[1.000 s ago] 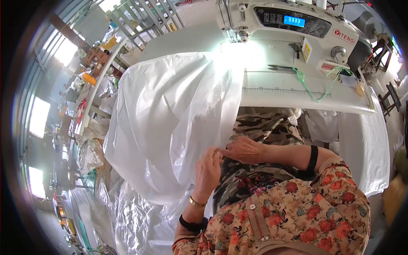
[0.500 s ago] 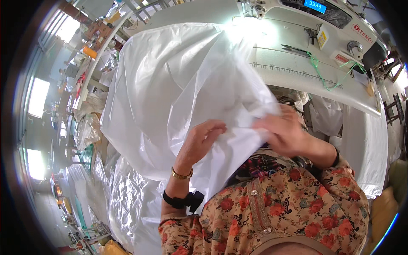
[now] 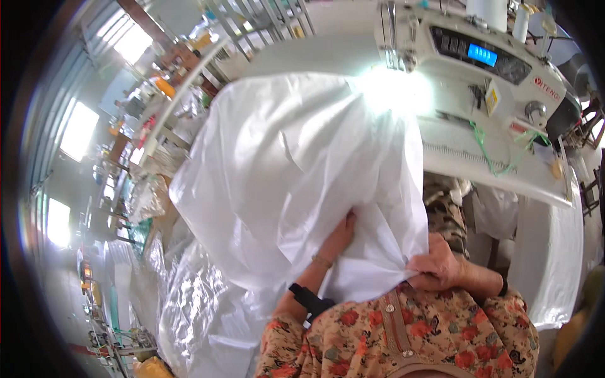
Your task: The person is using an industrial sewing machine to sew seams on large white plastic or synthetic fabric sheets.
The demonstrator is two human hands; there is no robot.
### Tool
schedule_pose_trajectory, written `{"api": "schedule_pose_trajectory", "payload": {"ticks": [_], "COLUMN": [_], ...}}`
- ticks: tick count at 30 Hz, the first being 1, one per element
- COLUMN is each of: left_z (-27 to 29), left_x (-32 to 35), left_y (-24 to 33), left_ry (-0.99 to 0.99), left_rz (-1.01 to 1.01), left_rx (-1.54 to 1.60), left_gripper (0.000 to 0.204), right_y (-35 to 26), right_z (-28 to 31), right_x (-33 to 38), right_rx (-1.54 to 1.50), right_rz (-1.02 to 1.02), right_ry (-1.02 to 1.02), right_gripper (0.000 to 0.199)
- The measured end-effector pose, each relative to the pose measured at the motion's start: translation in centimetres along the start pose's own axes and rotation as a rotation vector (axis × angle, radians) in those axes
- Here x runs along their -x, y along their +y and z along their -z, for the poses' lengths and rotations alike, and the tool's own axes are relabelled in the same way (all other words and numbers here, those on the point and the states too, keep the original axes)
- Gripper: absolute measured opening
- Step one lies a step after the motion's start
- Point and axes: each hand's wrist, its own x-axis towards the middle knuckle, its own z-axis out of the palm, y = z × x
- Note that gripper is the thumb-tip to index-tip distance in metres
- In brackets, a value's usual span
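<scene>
A large white woven sack (image 3: pixel 290 170) billows in front of me, its upper part lying over the sewing table (image 3: pixel 479 164). My left hand (image 3: pixel 337 236) is pushed up into the sack's folds, fingers mostly hidden by the fabric. My right hand (image 3: pixel 435 268) is closed on a bunched corner of the same sack, close to my chest. A white sewing machine (image 3: pixel 479 57) with a blue lit display stands at the far right behind the sack.
A heap of clear and white plastic sheeting (image 3: pixel 195 302) lies on the floor to my left. Shelving and work tables with coloured items (image 3: pixel 170 88) run along the far left. A green thread (image 3: pixel 488 148) trails over the machine table.
The sack has been lifted and spread higher and wider. My left hand went deeper inside it, and my right hand pulled the gathered corner down toward my chest.
</scene>
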Motion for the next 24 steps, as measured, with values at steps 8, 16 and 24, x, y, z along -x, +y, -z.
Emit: {"api": "schedule_pose_trajectory", "payload": {"ticks": [8, 16, 24], "left_z": [1.5, 0.0, 1.4], "left_x": [-1.7, 2.5, 8.6], "left_y": [-9.4, -12.7, -13.4], "left_ry": [0.164, -0.013, -0.215], "left_rz": [0.14, 0.181, 0.223], "left_rx": [-0.12, -0.281, -0.444], "left_gripper": [0.049, 0.048, 0.048], "right_y": [-0.9, 1.9, 5.8], "right_z": [-1.0, 0.2, -2.9], "right_x": [1.0, 3.6, 7.9], "right_rx": [-0.255, 0.11, -0.236], "right_rz": [0.077, -0.079, -0.525], "right_ry": [0.128, -0.024, -0.16], "right_gripper": [0.017, 0.02, 0.014]}}
